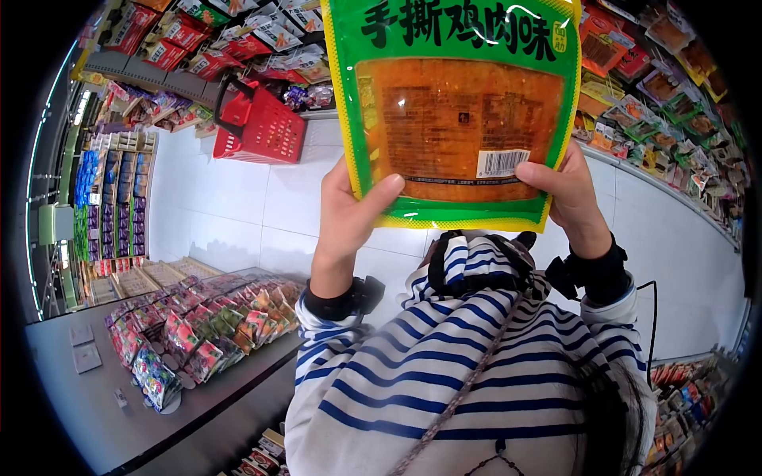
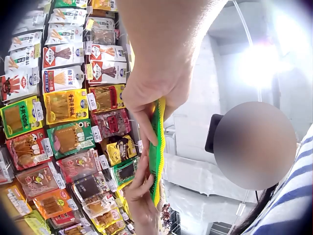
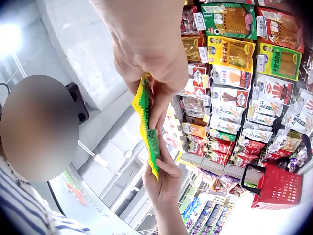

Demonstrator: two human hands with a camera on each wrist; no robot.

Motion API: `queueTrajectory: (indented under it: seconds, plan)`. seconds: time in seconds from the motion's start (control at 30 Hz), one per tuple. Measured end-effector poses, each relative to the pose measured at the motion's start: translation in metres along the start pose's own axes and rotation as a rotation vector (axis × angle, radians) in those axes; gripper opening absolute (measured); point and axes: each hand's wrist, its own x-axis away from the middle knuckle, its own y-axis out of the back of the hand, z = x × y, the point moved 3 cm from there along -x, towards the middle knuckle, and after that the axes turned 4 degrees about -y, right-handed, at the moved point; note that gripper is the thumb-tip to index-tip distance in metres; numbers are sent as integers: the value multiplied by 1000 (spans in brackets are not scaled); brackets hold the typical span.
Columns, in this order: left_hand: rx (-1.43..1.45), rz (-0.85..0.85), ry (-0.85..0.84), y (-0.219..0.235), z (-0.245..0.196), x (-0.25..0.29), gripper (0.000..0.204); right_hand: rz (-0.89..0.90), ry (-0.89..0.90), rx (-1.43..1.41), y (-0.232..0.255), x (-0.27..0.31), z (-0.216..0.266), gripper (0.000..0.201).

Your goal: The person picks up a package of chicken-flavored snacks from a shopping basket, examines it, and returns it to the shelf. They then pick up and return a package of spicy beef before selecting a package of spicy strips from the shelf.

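A green and yellow snack packet (image 1: 460, 119) is held up in the head view, its barcode side facing the camera and its top cut off by the frame. The left hand (image 1: 353, 210) pinches its lower left edge, thumb on the near face and fingers hidden behind. At the lower right edge the right hand (image 1: 567, 194) grips in the same way, thumb beside the barcode. Both wrist views show the packet (image 2: 157, 152) (image 3: 147, 122) edge-on, with the left hand (image 2: 159, 73) and right hand (image 3: 151, 63) holding opposite sides.
A red basket (image 1: 266, 131) with a black handle stands on the pale tiled floor (image 1: 230, 194) by the shelves. Hanging snack packets (image 2: 66, 110) fill the racks. Lower left, bagged goods (image 1: 206, 321) lie on a grey surface (image 1: 79, 397).
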Motion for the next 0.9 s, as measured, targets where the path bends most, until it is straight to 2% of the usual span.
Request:
queueTrajectory:
  seconds: [0.4,0.53,0.63,0.67,0.73,0.83,0.87,0.9]
  plan:
    - [60,28,-2,3,8,-3,43,-32,10,28,0,2,0,24]
    - [11,-21,28,8,15,0,40,12,-30,7,4,0,-5,36]
    - [-192,-86,31,12,14,-3,35,1,70,-103,-3,-12,1,53]
    - [-273,-109,29,10,14,-4,34,-168,146,-38,10,-16,-1,54]
    - [-454,-175,-43,6,21,-6,30,-325,280,-14,14,-16,6,59]
    - [-751,-142,-238,-10,24,-10,30,-192,257,62,-22,-7,20,59]
    - [-834,-113,-236,-16,24,-10,38,-168,255,12,-28,-9,17,60]
    - [-903,-101,-357,-25,25,-10,44,-147,253,-37,-32,-11,12,61]
